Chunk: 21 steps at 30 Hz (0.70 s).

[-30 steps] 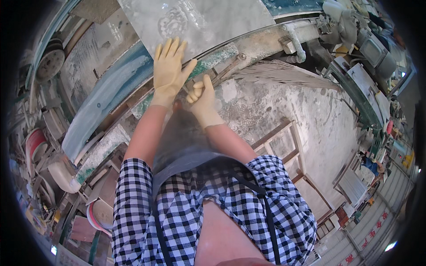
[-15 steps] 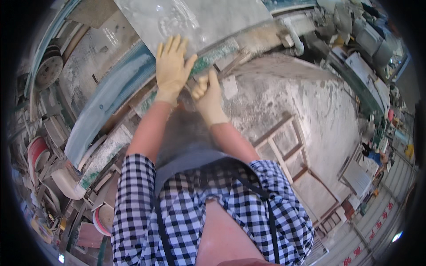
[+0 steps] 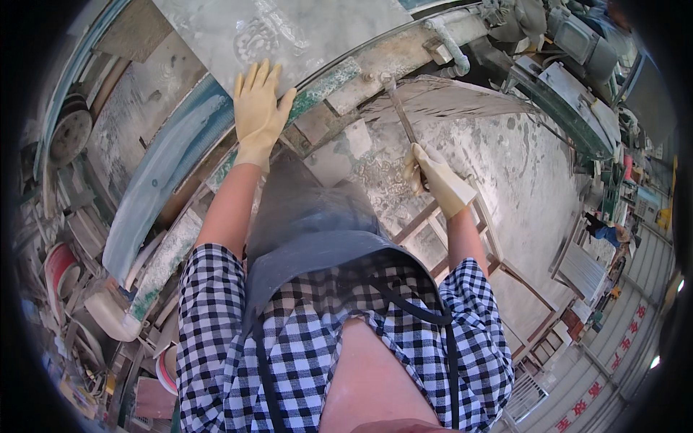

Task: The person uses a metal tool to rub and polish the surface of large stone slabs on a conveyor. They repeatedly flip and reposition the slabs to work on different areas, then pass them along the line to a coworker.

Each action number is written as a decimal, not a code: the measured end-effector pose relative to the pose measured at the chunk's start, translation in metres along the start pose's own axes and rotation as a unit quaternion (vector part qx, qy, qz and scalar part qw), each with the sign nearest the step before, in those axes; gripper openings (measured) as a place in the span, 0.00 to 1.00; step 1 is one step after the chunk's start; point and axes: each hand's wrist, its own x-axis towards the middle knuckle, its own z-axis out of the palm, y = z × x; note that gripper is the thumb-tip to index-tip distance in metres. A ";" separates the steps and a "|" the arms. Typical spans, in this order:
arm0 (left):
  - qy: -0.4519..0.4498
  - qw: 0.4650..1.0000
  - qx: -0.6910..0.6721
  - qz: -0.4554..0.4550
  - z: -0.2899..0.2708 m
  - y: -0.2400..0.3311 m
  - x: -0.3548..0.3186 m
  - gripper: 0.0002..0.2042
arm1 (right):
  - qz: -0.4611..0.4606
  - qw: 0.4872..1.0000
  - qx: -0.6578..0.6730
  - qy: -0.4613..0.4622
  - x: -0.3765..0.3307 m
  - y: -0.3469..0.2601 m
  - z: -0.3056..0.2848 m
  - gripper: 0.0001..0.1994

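Observation:
My left hand [image 3: 260,112], in a cream rubber glove, lies on the near edge of a pale grey, wet-looking slab [image 3: 325,32]. Its fingers are stretched out. A clear wet patch shows on the slab just beyond the fingertips. Out to the right, my right hand [image 3: 440,180], gloved alike, is closed round the lower end of a metal lever [image 3: 402,115]. The lever's far end meets a round fitting on the machine's front rail [image 3: 379,76]. The glove hides the grip end.
A curved blue-grey panel [image 3: 155,184] runs along the left. A wooden frame [image 3: 494,245] stands by my right forearm on the stained floor [image 3: 527,166]. Grey pipe [image 3: 451,47] bends off the rail. Far right, a person [image 3: 610,232] is near a bench.
My right hand has moved right and toward me, away from my left hand, and now holds the lever's end out to the side. The left hand stays on the slab's edge.

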 end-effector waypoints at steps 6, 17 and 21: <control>0.008 1.000 0.014 0.002 0.003 0.000 -0.001 0.28 | 0.027 0.979 -0.196 -0.046 0.046 -0.019 -0.049 0.21; 0.018 1.000 0.025 0.004 0.003 0.000 -0.001 0.28 | 0.112 0.952 -0.258 -0.122 0.108 -0.061 -0.094 0.21; 0.019 1.000 0.025 0.001 0.002 0.001 0.000 0.27 | 0.090 0.935 -0.312 -0.141 0.126 -0.071 -0.107 0.22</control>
